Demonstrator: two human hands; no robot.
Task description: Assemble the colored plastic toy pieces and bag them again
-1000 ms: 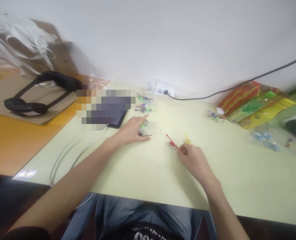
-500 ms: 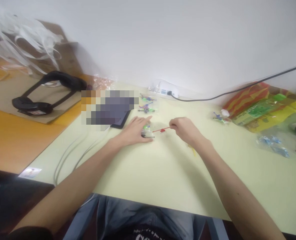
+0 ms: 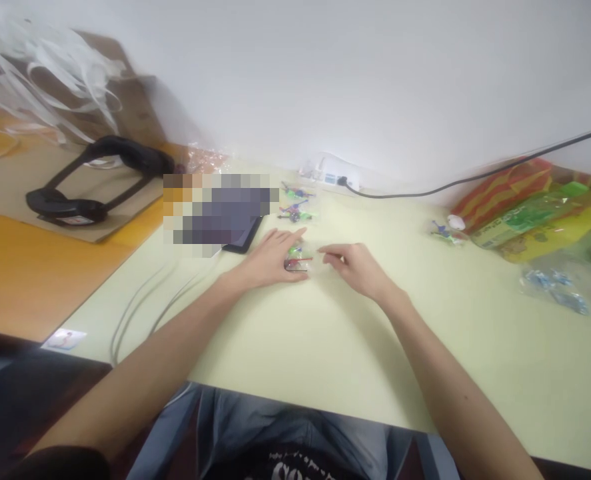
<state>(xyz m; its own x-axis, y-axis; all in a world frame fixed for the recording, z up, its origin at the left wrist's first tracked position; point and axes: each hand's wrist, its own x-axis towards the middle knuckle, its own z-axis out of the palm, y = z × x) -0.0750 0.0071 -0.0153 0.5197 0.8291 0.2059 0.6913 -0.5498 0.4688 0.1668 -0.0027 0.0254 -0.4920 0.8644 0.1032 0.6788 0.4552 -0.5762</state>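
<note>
On the pale table (image 3: 245,340) my left hand (image 3: 262,263) lies with thumb and fingers spread around a small clear bag (image 3: 301,252) with green pieces in it. A thin red stick (image 3: 300,259) shows between the thumb and fingers, and a dark thin rod (image 3: 298,270) lies beside the thumb. Just right of the bag, my right hand (image 3: 358,270) hovers with its index finger stretched out and the others loosely curled. Nothing shows in its fingers. Part of the bag is hidden by the left hand.
Small colourful toy pieces in bags (image 3: 295,212) lie beyond my left hand, beside a dark tablet (image 3: 248,237). A white socket box (image 3: 330,175) with a black cable stands at the wall. Right are snack bags (image 3: 535,220) and blue pieces (image 3: 558,287); left, a black headset (image 3: 100,180).
The red stick has left my right hand and now lies by the bag at my left hand. My right hand's fingers have parted. My left hand has stayed in place.
</note>
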